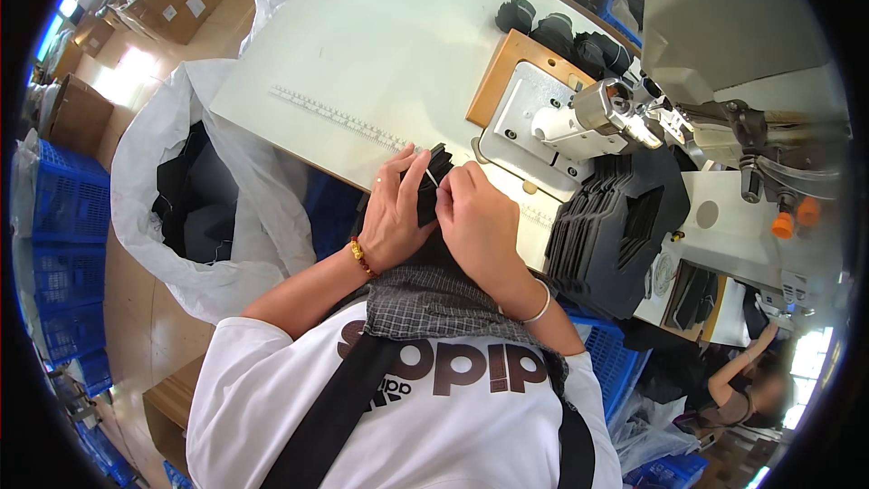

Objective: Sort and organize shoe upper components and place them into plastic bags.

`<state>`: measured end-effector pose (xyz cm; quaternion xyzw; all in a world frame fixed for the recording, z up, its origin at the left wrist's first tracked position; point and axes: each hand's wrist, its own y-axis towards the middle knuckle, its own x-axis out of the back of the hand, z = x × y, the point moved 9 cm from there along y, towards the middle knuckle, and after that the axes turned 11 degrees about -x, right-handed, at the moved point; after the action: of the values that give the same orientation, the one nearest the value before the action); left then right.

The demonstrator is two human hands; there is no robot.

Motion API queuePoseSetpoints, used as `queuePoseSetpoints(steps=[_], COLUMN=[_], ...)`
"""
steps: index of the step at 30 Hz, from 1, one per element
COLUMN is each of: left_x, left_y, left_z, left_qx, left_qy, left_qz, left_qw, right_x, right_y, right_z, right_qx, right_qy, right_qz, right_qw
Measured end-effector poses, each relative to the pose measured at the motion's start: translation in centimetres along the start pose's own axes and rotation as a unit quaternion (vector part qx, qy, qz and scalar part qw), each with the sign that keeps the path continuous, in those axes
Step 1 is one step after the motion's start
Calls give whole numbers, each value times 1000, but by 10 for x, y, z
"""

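Note:
Close to the front edge of the white table, my left hand (396,210) wraps around a bundle of black fabric pieces (440,161). A thin white tie (434,179) crosses this bundle. Thumb and fingers of my right hand (477,222) are closed in a pinch at the tie, on the right side of the bundle; the fingertips are partly hidden. The bundle's lower part disappears behind both hands, above a dark checked cloth (425,308) at my waist.
Right of my hands are a sewing machine (593,122) and a fanned stack of dark panels (588,226). Several rolled black bundles (554,32) lie behind it. A ruler strip (335,113) marks the table. At left stand a white bag (136,204) of dark pieces and blue crates (68,190).

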<state>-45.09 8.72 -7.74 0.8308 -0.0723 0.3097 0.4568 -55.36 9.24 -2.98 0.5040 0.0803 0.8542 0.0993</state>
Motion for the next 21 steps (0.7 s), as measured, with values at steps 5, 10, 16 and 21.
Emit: queuePoseSetpoints(steps=[5, 10, 16, 21], left_x=[4, 2, 6, 7], left_y=[5, 6, 10, 9], left_z=[-4, 2, -2, 1], left_qx=[8, 35, 8, 33], left_qy=[-13, -22, -8, 3], left_qz=[27, 46, 43, 47], left_qw=[1000, 998, 999, 998], right_x=[-12, -32, -36, -10], right_y=[10, 10, 10, 3], right_z=[-30, -54, -61, -30], right_qx=[-51, -155, -193, -51], right_qy=[237, 383, 463, 250], right_qz=[71, 145, 185, 74], right_qw=[968, 899, 845, 964])
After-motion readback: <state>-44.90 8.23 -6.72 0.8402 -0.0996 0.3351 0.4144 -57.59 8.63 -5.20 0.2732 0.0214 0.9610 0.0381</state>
